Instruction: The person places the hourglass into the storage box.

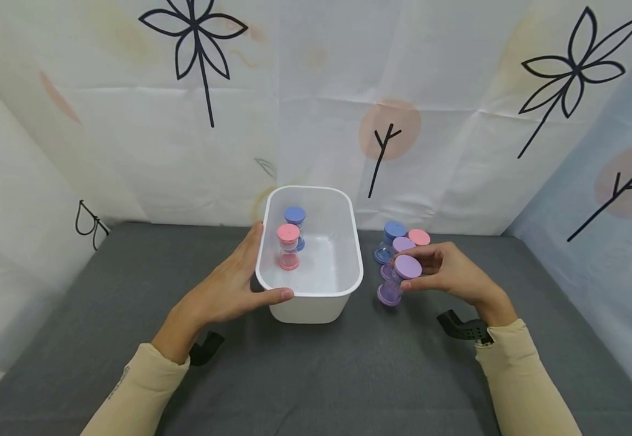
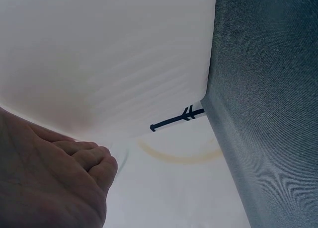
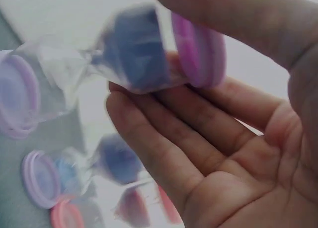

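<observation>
My right hand (image 1: 449,275) pinches a purple-capped hourglass (image 1: 407,266) between thumb and fingers, tilted, near the front of a small group. In the right wrist view, dark sand sits in the bulb of the held hourglass (image 3: 136,49) by my thumb. Behind it are another purple hourglass (image 1: 403,243), a blue one (image 1: 395,229) and a pink one (image 1: 419,237), partly covered by my hand. My left hand (image 1: 229,281) holds a white plastic bin (image 1: 309,309) at its left side, thumb along the near rim. Inside stand a pink hourglass (image 1: 288,232) and a blue hourglass (image 1: 295,214).
A dark grey cloth (image 1: 316,375) covers the table. Patterned white fabric (image 1: 316,121) hangs behind it and along both sides. Black straps (image 1: 462,327) circle the wrists below beige sleeves. A dark cord loop (image 1: 89,223) shows at the back left.
</observation>
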Available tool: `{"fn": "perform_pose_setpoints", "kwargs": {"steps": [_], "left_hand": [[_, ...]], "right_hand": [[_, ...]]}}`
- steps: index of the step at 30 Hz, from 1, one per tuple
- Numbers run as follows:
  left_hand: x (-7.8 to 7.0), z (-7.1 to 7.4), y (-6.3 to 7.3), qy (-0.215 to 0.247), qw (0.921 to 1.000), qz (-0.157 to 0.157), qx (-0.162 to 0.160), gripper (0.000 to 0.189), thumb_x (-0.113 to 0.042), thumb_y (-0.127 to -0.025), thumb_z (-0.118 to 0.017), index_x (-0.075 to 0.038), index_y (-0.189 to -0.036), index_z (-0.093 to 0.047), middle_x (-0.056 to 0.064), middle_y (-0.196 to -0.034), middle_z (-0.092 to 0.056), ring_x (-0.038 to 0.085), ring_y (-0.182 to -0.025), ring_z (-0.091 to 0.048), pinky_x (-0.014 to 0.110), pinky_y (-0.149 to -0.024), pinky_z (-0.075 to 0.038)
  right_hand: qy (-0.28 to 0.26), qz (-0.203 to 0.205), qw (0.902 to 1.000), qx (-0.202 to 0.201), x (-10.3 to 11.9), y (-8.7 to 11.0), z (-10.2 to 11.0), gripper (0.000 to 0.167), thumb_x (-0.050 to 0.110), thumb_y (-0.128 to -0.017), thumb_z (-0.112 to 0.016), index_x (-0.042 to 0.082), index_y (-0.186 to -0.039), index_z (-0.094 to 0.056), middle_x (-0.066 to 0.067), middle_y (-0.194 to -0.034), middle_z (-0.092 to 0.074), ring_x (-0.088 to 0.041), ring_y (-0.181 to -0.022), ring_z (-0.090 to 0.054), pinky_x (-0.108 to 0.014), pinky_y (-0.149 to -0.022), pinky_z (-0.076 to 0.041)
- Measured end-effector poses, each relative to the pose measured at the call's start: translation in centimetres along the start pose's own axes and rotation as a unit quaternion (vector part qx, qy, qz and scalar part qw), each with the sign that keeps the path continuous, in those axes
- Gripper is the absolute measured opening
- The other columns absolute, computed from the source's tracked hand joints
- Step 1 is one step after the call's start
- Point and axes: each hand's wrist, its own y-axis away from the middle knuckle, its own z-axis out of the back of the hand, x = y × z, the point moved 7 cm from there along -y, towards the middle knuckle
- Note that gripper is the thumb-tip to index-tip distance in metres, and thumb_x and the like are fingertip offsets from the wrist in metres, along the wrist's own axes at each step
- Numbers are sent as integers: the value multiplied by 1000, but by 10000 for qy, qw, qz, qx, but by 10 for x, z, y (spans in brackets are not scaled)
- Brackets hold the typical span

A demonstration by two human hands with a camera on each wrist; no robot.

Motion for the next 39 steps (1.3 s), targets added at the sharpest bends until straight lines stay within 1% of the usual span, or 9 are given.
{"fn": "perform_pose_setpoints", "kwargs": {"steps": [6, 12, 14, 16, 18, 23, 30, 34, 39], "left_hand": [[-1, 1, 0, 9, 10000, 7, -3, 123, -63, -84, -73, -19, -163, 9, 0, -170, 2, 23, -154, -10, 58, -116, -26], [0, 0, 0, 39, 10000, -9, -3, 123, -63, -84, -74, -19, -163, 10, -1, -170, 2, 23, -154, -9, 58, -116, -25], [0, 0, 0, 44, 10000, 10, 10, 123, -63, -84, -74, -19, -163, 10, 0, -170, 2, 23, -154, -9, 58, -116, -25], [0, -1, 0, 50, 10000, 13, 9, 123, -63, -84, -74, -19, -163, 10, 0, -170, 2, 23, -154, -9, 58, -116, -25], [0, -1, -1, 59, 10000, -26, -8, 122, -62, -84, -74, -19, -163, 9, 1, -170, 1, 23, -154, -11, 58, -116, -26], [0, 0, -2, 86, 9999, -91, -34, 122, -60, -84, -75, -19, -163, 8, 1, -169, -1, 23, -153, -12, 59, -115, -26], [0, 0, -4, 120, 9998, -138, -47, 122, -61, -84, -75, -21, -164, 7, 1, -170, -2, 22, -153, -12, 59, -116, -26], [1, 0, -4, 151, 9998, -109, -31, 121, -62, -83, -75, -23, -164, 7, -1, -169, -1, 22, -153, -12, 60, -115, -26], [-1, 1, -4, 92, 9998, -182, -51, 120, -61, -84, -75, -21, -164, 6, 0, -170, -1, 21, -153, -13, 58, -116, -26]], "right_hand": [[-991, 855, 9912, -199, 28, 6, 4, 49, -16, -83, -74, -15, -129, -59, -22, -118, -69, -24, -109, -68, -32, -88, -56], [-2259, 2087, 9515, -120, 56, 11, -2, 45, -24, -87, -62, -21, -131, -53, -22, -120, -69, -32, -115, -66, -38, -99, -51], [-2483, 2347, 9397, -110, 64, 11, -7, 42, -22, -88, -61, -21, -130, -54, -23, -119, -70, -33, -113, -67, -39, -100, -50], [-2593, 2427, 9347, -140, 70, 10, -14, 41, -21, -88, -62, -19, -129, -57, -22, -117, -71, -33, -112, -68, -39, -99, -51], [-2595, 2388, 9356, -170, 77, 8, -22, 42, -21, -86, -64, -17, -128, -59, -20, -115, -71, -32, -110, -68, -38, -97, -53], [-2329, 1924, 9527, -343, 95, -4, -39, 42, -17, -85, -70, -10, -126, -65, -17, -110, -73, -29, -107, -68, -33, -89, -55], [-1979, 1441, 9677, -611, 124, -47, -55, 37, -2, -84, -80, -5, -120, -70, -17, -106, -73, -30, -103, -69, -36, -90, -55], [-1731, 1140, 9756, -718, 124, -79, -71, 35, 6, -84, -82, 0, -117, -73, -14, -101, -74, -28, -96, -71, -36, -88, -55], [-1384, 705, 9862, -569, 112, -111, -99, 29, 8, -84, -83, 2, -111, -76, -11, -96, -76, -25, -89, -73, -36, -83, -57]]}}
